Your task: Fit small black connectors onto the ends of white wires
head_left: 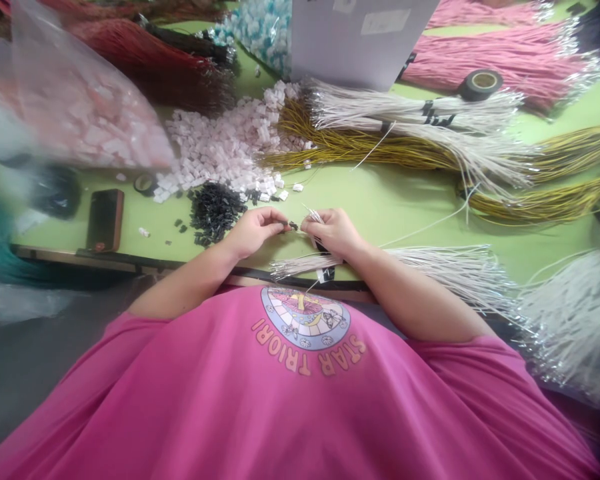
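Presently, the left hand (260, 230) pinches a small black piece (293, 226) between thumb and index finger, the gap between them narrow. The right hand (336, 230) is closed on several white wires (314, 215), their ends projecting past the fingertips toward the upper left. The two grips sit just apart above the green tabletop (405, 207), near its front edge; whether the black piece touches a wire cannot be determined at this resolution. A taped white wire bundle (445, 267) lies beneath the right wrist and forearm. Risk of dropping: the black piece is small and held only at the fingertips, so a slight slip could release it near the black pile (213, 213), where it would be hard to distinguish. Risk of bending: the thin wire ends are unsupported and could deflect if pressed off-axis. Risk of tangling: loose strands near the right forearm could snag if the arm drags across the bundle. Risk of mixing: the white pile (230, 143) borders the black one, so a careless sweep could mingle them.
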`<state>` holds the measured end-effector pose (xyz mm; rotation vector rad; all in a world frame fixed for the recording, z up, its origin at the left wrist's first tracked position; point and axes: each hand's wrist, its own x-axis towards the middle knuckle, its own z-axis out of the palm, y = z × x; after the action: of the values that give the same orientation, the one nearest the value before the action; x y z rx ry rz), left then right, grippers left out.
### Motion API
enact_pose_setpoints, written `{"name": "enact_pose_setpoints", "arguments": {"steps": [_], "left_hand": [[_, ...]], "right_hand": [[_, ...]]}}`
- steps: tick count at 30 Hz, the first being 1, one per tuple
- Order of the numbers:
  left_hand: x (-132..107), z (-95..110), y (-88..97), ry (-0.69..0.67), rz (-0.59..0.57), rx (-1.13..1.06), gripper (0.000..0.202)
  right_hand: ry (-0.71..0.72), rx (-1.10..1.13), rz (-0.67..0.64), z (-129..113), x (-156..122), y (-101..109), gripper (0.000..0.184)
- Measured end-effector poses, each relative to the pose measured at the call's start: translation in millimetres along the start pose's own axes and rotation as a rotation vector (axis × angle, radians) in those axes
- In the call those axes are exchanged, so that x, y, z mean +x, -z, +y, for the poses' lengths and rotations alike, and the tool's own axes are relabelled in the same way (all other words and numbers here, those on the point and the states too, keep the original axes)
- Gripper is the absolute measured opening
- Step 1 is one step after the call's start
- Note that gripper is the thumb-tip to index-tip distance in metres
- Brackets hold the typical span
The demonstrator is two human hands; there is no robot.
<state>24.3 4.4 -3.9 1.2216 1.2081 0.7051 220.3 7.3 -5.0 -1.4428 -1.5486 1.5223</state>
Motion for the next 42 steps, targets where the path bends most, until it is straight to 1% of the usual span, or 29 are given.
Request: {"name": "enact_pose_setpoints", "arguments": {"steps": [9, 14, 18, 20, 22, 24, 26, 28, 30, 32, 34, 37, 40, 42], "left_hand": [[2.4, -9.5, -4.7, -0.070, 0.011, 0.155, 0.013], [4.1, -12.0, -8.3, -0.089, 0.006, 0.185, 0.015], [1.5, -10.3, -4.2, -0.093, -0.002, 0.251, 0.018], [0.7, -4.9, 2.8, -0.110, -0.017, 0.378, 0.018], [2.8, 3.0, 12.5, -0.151, -0.032, 0.582, 0.017], [9.9, 10.7, 22.6, -0.225, 0.007, 0.810, 0.017], [22.2, 15.1, 29.9, -0.311, 0.092, 1.013, 0.020], [37.7, 14.8, 33.0, -0.362, 0.139, 1.169, 0.024], [52.7, 11.5, 32.5, -0.370, 0.112, 1.277, 0.024], [62.8, 8.6, 30.8, -0.354, 0.079, 1.330, 0.023], [64.5, 9.1, 29.6, -0.347, 0.066, 1.332, 0.022], [50.6, 16.4, 27.8, -0.370, 0.084, 1.212, 0.020], [26.8, 21.7, 21.0, -0.320, 0.089, 0.901, 0.018], [13.8, 19.4, 13.8, -0.277, 0.037, 0.669, 0.017]], "right_hand": [[-0.010, -0.029, -0.053, -4.0, -1.5, -0.6, 0.019], [0.000, -0.037, -0.047, -2.7, -0.2, -1.1, 0.018], [-0.003, -0.049, -0.038, -2.2, -0.1, -0.7, 0.019], [-0.002, -0.056, -0.011, -2.3, -0.7, 0.5, 0.022], [0.030, -0.044, 0.026, -1.9, -0.9, 2.5, 0.021], [0.045, -0.015, 0.034, -0.9, -0.6, 4.8, 0.020], [0.009, 0.019, 0.010, 0.8, 0.4, 6.8, 0.021], [-0.039, 0.067, -0.020, 3.0, 1.6, 8.5, 0.025], [-0.052, 0.121, -0.028, 5.2, 2.7, 9.7, 0.026], [-0.056, 0.161, -0.036, 7.2, 3.7, 10.4, 0.023], [-0.059, 0.165, -0.043, 8.8, 4.7, 10.5, 0.021], [-0.040, 0.119, -0.041, 10.1, 5.8, 9.7, 0.017], [-0.001, 0.077, -0.043, 10.1, 5.9, 8.2, 0.015], [0.011, 0.067, -0.062, 9.3, 5.2, 7.0, 0.016]]}}
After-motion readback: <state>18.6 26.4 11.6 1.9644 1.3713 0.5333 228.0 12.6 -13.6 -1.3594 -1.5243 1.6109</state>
